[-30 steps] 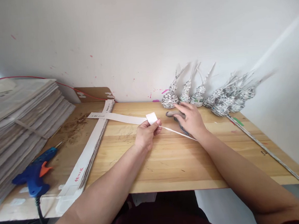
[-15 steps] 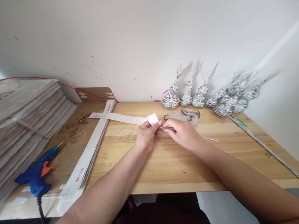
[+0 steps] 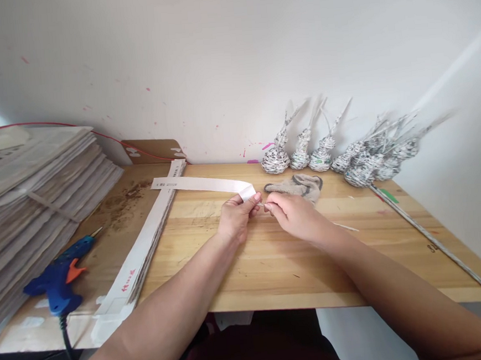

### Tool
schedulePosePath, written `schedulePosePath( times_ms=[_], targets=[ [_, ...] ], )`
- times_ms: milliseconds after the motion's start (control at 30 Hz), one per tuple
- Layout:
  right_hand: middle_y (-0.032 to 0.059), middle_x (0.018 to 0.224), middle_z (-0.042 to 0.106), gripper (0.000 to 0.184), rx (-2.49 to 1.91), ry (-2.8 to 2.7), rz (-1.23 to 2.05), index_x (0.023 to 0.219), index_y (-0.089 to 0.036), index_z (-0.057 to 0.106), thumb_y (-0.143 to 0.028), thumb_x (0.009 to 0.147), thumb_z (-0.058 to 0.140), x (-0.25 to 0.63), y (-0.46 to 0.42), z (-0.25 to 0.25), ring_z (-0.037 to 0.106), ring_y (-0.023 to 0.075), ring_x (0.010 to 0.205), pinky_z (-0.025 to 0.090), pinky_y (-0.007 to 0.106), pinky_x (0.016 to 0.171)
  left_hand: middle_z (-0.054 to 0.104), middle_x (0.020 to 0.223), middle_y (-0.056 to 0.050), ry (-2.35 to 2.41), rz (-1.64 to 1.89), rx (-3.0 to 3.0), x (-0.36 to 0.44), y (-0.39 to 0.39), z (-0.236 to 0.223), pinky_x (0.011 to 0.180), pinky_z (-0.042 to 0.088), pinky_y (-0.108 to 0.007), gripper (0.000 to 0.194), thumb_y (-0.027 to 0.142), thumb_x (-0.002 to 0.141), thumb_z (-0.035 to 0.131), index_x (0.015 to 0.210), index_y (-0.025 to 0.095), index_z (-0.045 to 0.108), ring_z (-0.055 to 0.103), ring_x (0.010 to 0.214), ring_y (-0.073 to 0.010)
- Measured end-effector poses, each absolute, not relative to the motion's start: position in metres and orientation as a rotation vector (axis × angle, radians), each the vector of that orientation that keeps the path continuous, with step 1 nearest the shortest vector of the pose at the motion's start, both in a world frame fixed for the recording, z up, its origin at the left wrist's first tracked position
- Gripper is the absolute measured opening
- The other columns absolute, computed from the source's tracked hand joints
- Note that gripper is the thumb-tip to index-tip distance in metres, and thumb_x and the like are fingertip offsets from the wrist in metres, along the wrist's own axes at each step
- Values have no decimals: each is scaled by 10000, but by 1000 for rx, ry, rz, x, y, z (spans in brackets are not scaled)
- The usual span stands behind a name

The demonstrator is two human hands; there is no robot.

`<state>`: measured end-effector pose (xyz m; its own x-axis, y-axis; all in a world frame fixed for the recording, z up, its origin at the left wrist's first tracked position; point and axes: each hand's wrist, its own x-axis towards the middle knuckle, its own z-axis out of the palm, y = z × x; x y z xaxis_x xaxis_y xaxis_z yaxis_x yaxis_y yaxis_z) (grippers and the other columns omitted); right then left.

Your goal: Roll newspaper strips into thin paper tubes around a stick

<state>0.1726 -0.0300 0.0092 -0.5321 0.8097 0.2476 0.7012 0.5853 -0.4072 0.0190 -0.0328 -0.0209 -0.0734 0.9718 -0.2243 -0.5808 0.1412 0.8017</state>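
A long white paper strip stretches from the left of the table to my left hand. That hand is closed, with thumb and fingers pinching the strip's near end, which bends down toward the fingertips. Just right of it, my right hand pinches a thin stick. A short piece of the thin stick shows beyond the right hand's wrist; its middle is hidden by the hand. Between the two hands, a narrow pale length at the fingertips links them; whether it is stick or rolled paper I cannot tell.
A stack of paper strips lies left, beside a blue glue gun and a tall newspaper pile. A grey cloth rests behind my right hand. Several woven paper gourds stand along the wall; a long rod lies right.
The strip's far end has shifted right, and its near part now arches higher before folding at my left hand. My right fingers have moved slightly right, and the stick's visible end with them.
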Motion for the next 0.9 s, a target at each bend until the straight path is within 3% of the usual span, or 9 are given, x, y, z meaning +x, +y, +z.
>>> schedulePosePath(
  times_ms=[133, 467, 667, 900],
  targets=[
    [3, 753, 614, 81, -1121, -2349, 405, 865, -204, 557, -283, 881, 549, 173, -31, 10, 526, 138, 652, 336, 255, 608, 621, 623, 4, 917, 1391, 523, 19, -34, -19, 505, 402, -169, 398, 256, 483, 877, 806, 94, 710, 490, 505, -35],
    [4, 654, 576, 285, -1186, -2403, 483, 727, -192, 550, -291, 953, 406, 175, -27, 11, 512, 136, 628, 313, 263, 593, 629, 641, -3, 947, 1386, 598, 19, -34, -20, 490, 385, -176, 340, 295, 518, 864, 736, 104, 686, 488, 504, -41],
    [-15, 711, 588, 100, -1149, -2306, 546, 821, -201, 564, -287, 870, 549, 175, -30, 12, 487, 122, 604, 314, 250, 578, 601, 582, 12, 952, 1392, 589, 19, -33, -21, 465, 367, -164, 344, 287, 510, 865, 718, 98, 667, 483, 484, -40],
    [-6, 656, 564, 196, -1141, -2369, 467, 733, -194, 581, -263, 900, 506, 177, -27, 10, 488, 132, 622, 303, 260, 589, 612, 622, 5, 940, 1395, 581, 19, -33, -20, 480, 388, -175, 361, 295, 514, 865, 748, 101, 670, 499, 500, -47]
  ],
)
